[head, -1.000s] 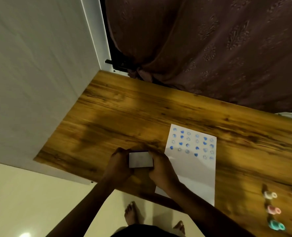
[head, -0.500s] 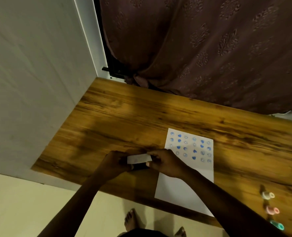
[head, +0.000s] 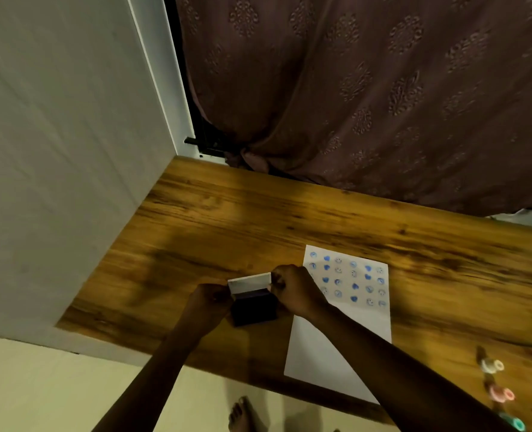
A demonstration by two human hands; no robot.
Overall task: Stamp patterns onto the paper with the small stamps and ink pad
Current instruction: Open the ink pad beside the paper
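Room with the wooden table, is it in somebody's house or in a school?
Probably a home. A patterned curtain hangs behind the wooden table, the floor is plain tile, and the person stands barefoot. Both hands, left hand and right hand, hold the ink pad beside the stamped paper.

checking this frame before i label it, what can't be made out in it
Head view only:
- Ink pad: ink surface dark and blurred; left hand and right hand cover its sides.
- Stamped marks on the paper: too small and blurred to read fully.
- Teal stamp: cut off by the bottom edge.
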